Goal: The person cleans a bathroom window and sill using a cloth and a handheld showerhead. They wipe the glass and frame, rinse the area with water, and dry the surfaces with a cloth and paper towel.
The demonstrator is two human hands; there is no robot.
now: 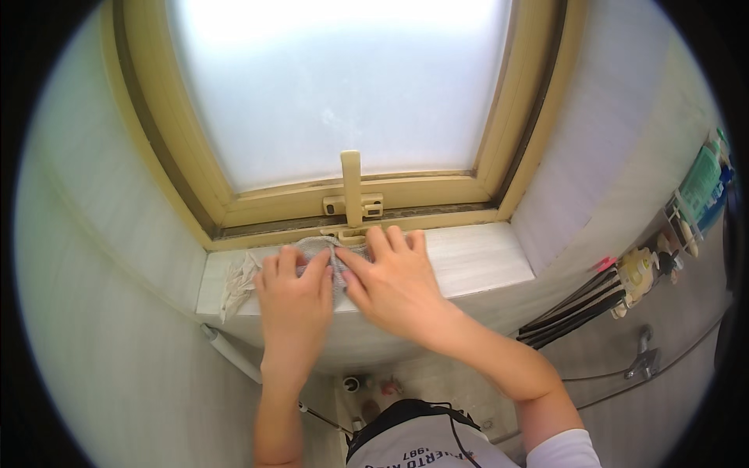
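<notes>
Pale tiled walls close in on a frosted window (pixel 335 86) with a cream frame, whose handle (pixel 352 187) stands upright at the middle of the lower rail. Below it runs a white sill (pixel 476 261), the surface under both hands.

Head view: a grey cloth (pixel 337 269) lies bunched on the sill just beneath the handle, its long axis running left to right along the frame. A white rag (pixel 238 279) lies touching the sill's left end, just beside the left hand (pixel 295 300). Both hands sit on the grey cloth, so neither is nearer; the cloth lies directly under the fingertips, toward the window. The left hand comes straight up from below, palm down, fingers flat and together, pressing the cloth's left part. The right hand (pixel 394 285) comes in slantwise from the lower right, palm down, fingers spread and laid flat over the cloth's right part. Neither grip is curled round the cloth.

On the right wall, bottles (pixel 706 179) stand on a rack.
</notes>
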